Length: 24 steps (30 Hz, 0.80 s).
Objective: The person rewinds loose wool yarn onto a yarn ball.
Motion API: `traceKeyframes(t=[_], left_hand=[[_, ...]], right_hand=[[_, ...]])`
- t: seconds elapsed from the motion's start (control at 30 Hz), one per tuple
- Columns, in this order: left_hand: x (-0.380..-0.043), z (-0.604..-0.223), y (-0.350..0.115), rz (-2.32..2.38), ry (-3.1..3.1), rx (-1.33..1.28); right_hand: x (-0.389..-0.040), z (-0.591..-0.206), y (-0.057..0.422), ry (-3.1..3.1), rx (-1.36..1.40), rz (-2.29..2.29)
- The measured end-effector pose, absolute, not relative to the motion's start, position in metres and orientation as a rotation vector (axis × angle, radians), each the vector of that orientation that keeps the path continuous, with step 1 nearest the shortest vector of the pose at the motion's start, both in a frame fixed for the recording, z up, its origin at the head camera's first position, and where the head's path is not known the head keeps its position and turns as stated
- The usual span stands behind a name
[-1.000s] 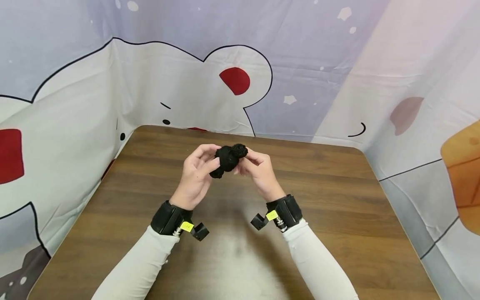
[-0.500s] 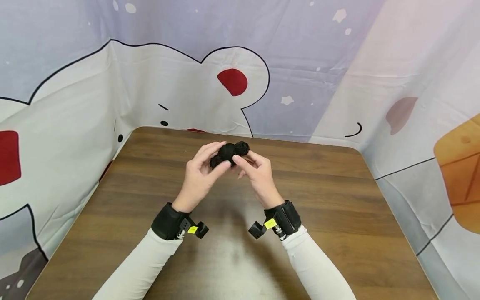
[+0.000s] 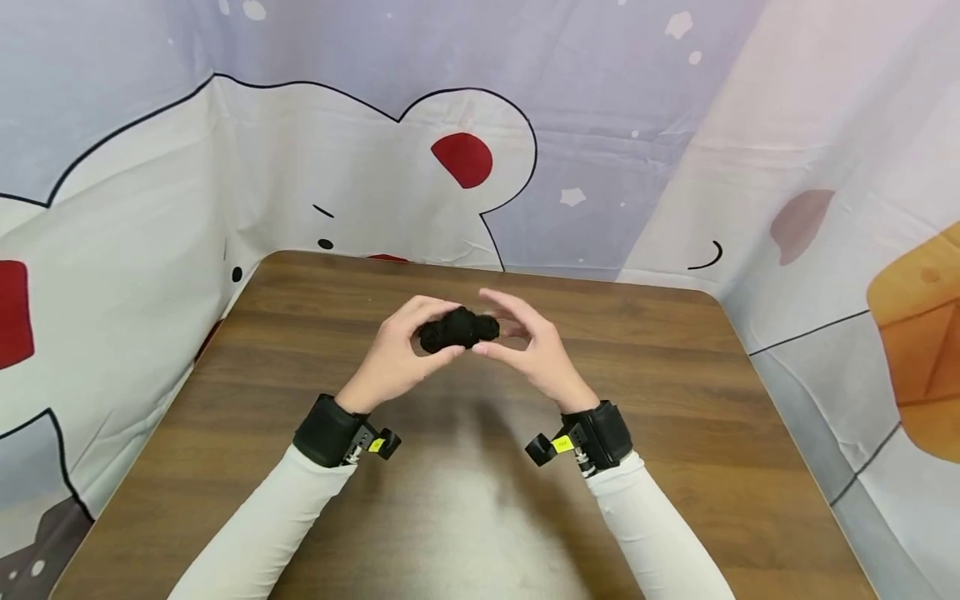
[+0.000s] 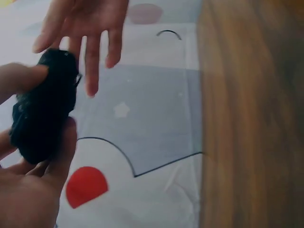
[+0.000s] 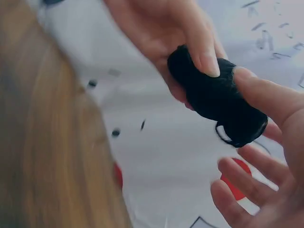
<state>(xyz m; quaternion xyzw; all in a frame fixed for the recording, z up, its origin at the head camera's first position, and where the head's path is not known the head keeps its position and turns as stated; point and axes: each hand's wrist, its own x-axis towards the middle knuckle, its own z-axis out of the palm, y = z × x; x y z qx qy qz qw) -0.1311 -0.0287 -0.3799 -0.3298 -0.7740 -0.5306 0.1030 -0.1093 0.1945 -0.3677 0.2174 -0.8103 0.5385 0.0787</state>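
A black, lumpy bundle that looks like wound yarn is held above the far middle of the table. My left hand grips it from the left, thumb on the near side and fingers behind. In the right wrist view, a small loose loop sticks out from one end of the bundle. At the bundle's right end my right hand is spread, its thumb at or against the bundle. The other fingers of that hand extend straight and apart in the left wrist view.
A brown wood-grain table lies under both hands. Behind and beside it hangs a printed cloth backdrop with cartoon shapes. Each wrist wears a black strap with a small camera.
The bundle has levelled and turned slightly in the left hand. My right hand has loosened from its right end, spread its fingers and moved a little right.
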Motion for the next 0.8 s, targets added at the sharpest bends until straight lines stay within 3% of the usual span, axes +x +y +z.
traceKeyframes(t=[0.47, 0.8], left_hand=[[-0.136, -0.444, -0.018, -1.183, -2.801, -0.984], [-0.134, -0.465, -0.014, -1.137, -2.881, -0.904]], right_hand=[[-0.109, -0.454, 0.192, -2.852, 0.527, 1.176], [-0.107, -0.469, 0.184, -2.952, 0.462, 1.101]])
